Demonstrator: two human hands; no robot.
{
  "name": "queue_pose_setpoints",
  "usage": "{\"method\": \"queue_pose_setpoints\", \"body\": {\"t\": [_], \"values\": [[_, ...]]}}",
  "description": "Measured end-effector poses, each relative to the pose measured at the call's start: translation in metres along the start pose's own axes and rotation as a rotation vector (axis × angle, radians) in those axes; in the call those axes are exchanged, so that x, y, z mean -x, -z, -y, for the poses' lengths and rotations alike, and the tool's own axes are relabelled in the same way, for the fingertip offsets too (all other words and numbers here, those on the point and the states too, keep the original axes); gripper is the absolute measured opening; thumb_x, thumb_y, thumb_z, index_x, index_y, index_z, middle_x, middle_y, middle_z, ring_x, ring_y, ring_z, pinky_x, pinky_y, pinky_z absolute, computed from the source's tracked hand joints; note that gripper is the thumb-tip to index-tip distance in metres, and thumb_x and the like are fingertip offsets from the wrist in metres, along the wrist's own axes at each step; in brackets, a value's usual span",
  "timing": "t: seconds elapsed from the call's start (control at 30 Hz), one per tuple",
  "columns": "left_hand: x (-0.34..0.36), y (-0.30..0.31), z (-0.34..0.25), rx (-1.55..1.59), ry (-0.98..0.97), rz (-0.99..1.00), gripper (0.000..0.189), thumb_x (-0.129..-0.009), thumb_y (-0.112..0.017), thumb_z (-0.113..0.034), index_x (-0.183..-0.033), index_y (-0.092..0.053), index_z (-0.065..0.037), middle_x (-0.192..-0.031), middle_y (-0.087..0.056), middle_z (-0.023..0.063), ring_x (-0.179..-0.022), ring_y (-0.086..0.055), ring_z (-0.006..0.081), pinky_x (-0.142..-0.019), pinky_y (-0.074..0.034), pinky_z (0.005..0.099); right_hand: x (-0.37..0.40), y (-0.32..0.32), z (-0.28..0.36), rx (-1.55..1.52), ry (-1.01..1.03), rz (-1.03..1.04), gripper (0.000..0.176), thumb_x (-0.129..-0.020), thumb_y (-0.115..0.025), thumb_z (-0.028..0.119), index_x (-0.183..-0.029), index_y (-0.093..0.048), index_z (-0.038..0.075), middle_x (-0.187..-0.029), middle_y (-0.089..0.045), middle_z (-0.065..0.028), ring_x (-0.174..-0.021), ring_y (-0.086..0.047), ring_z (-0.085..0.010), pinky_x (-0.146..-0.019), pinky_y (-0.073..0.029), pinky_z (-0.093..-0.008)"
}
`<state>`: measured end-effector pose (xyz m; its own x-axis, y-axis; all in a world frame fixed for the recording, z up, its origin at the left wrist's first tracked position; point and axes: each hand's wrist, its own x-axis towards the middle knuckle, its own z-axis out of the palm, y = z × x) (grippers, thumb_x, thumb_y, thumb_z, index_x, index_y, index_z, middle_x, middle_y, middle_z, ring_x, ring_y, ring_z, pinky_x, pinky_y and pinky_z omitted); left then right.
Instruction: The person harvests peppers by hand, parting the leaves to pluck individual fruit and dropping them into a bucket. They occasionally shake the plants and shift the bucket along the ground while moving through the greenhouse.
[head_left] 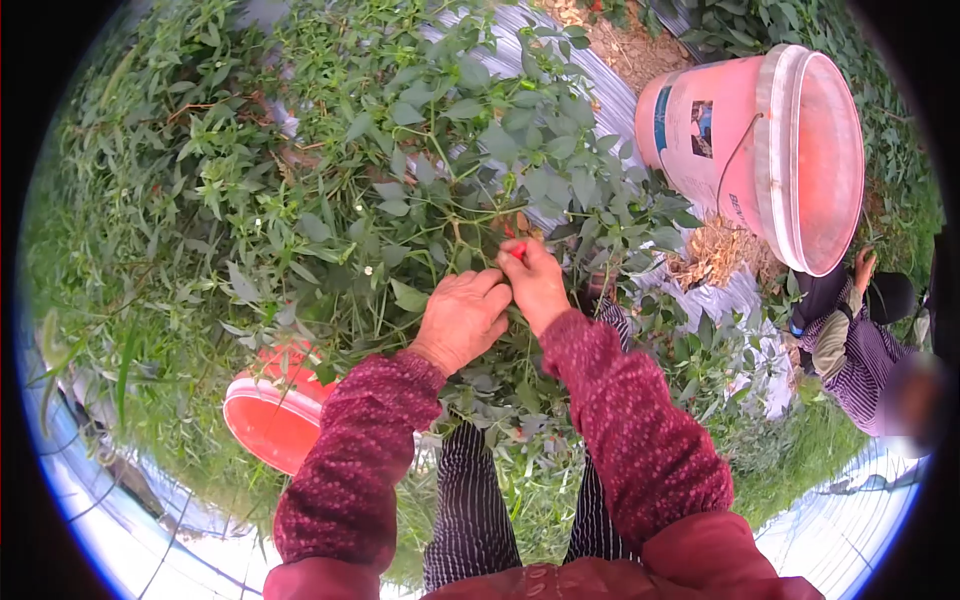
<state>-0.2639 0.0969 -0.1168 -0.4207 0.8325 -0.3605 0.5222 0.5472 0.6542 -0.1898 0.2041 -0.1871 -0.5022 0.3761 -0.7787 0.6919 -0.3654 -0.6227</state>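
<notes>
Among the leafy green pepper plants, my right hand is closed, with a small red pepper between its thumb and fingers. My left hand touches it from the left, fingers curled together and pointing into the foliage. Whatever the left fingers hold is hidden behind the hand and leaves. Stems and leaves surround both hands, and a few small white flowers show to their left.
A pink bucket lies tilted at the upper right, its mouth facing right. A red bucket sits in foliage at the lower left. Another person crouches at the right edge. Silvery plastic sheeting and dry straw cover the ground.
</notes>
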Motion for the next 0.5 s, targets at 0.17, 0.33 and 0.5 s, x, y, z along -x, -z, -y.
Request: {"method": "queue_pose_setpoints", "body": {"t": [0.17, 0.33, 0.5], "values": [[0.007, -0.008, 0.006, -0.005, -0.017, -0.036, 0.028, -0.062, -0.070, -0.014, -0.086, -0.058, -0.008, -0.095, -0.057, 0.0067, -0.084, -0.056, 0.0258, -0.075, -0.045, 0.0394, 0.018, 0.017, 0.028, 0.045, 0.109, -0.061, 0.008, -0.085, -0.054, 0.006, -0.092, -0.057, 0.004, -0.078, -0.059, -0.0093, -0.073, -0.056, -0.0187, -0.069, -0.046, -0.0315], [0.008, -0.035, 0.008, 0.041, 0.038, -0.088, 0.029, -0.064, -0.070, -0.019, -0.089, -0.061, -0.008, -0.091, -0.059, 0.0098, -0.088, -0.058, 0.0277, -0.076, -0.046, 0.0407, 0.011, -0.009, 0.071, 0.293, 0.395, 0.178, 0.012, -0.079, -0.054, 0.005, -0.091, -0.058, 0.004, -0.082, -0.060, -0.0131, -0.078, -0.060, -0.0286, -0.071, -0.047, -0.0362], [0.012, -0.044, 0.012, 0.106, 0.016, -0.022, 0.030, -0.075, -0.064, -0.026, -0.098, -0.061, -0.007, -0.100, -0.061, 0.0122, -0.099, -0.057, 0.0317, -0.088, -0.044, 0.0429, -0.049, -0.072, 0.069, 0.668, 0.350, 0.282, 0.016, -0.077, -0.053, 0.009, -0.090, -0.060, 0.003, -0.091, -0.064, -0.0176, -0.088, -0.060, -0.0375, -0.078, -0.047, -0.0433]]}}
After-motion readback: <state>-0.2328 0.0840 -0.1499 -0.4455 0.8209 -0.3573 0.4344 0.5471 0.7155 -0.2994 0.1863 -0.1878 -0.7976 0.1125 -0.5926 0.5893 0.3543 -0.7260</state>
